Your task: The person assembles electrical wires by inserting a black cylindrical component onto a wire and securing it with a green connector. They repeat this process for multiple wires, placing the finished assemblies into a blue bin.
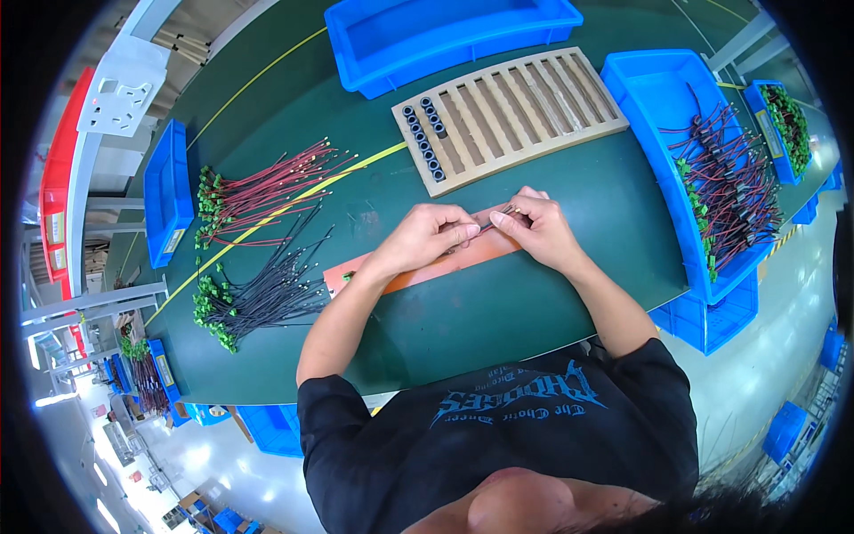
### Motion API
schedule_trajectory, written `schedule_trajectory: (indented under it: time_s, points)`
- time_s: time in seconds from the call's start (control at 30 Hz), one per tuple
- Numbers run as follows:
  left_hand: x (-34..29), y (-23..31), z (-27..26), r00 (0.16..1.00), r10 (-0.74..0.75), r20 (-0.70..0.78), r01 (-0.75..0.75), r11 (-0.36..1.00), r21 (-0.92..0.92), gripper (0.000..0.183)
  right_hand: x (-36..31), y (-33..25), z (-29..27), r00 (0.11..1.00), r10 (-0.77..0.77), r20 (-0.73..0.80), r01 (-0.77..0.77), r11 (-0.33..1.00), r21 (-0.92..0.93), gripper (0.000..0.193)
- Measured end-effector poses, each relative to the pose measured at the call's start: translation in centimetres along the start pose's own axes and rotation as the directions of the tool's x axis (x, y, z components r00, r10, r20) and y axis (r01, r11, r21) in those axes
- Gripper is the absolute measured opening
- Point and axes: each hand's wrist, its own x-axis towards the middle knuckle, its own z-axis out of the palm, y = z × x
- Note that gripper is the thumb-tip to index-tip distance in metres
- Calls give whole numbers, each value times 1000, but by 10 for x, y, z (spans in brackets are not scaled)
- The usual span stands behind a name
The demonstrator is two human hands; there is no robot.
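Observation:
Over an orange board, my left hand and my right hand work close together, both closed in a pinch. Between their fingertips runs a thin dark wire, with small brassy tips showing at my right fingers. Much of what they hold is hidden by the fingers. A green connector shows at the board's left end, beside my left forearm. To the left lie a bunch of red wires and a bunch of black wires, both with green connectors at their left ends.
Beyond my hands sits a slotted wooden tray with several black round parts at its left. A blue bin at right holds wired assemblies. Other blue bins stand at the back and left of the green table.

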Motion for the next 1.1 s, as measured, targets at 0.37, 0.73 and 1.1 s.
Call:
schedule_trajectory:
  time_s: [0.37, 0.73, 1.1]
  points:
    - [-3, -10, 8, 991, 95, -98, -86, 992, 91, 17, 2, -5, 0, 997, 66, 33, -68, 994, 83, 27]
    - [-79, 18, -85, 945, 131, -299, -35, 951, 306, 14, 3, -6, 4, 998, 69, -6, -69, 997, 24, 23]
    - [-169, -25, -67, 910, 99, -402, 75, 915, 395, 42, 3, -12, 4, 994, 106, 24, -105, 994, -12, 23]
